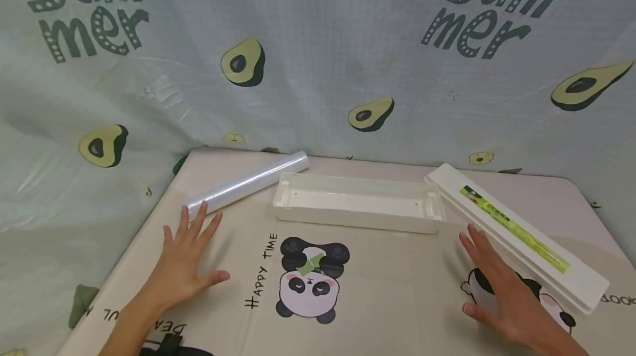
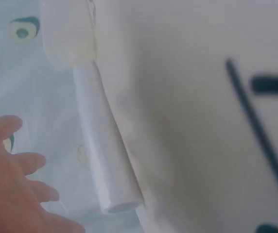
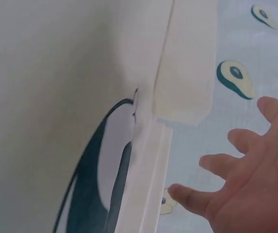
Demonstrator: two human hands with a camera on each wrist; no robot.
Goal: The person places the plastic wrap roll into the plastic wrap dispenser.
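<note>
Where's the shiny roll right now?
In the head view, the shiny roll lies at the left of the table, just beyond the left hand, its far end behind the left corner of the white tray.

It feels like a home here, a corner fitted out on the cheerful side, though which room I can't tell. A pale sheet (image 1: 308, 8) hangs right behind the surface (image 1: 392, 295) and down its left side, printed with avocados (image 1: 243, 47), little flowers and "Summer" in chunky letters. The surface itself wears cartoon pandas (image 1: 309, 302) and the words "Happy time". A roll of shiny film (image 1: 248, 182) and a plain white tray (image 1: 355, 220) look like ordinary household goods.
</note>
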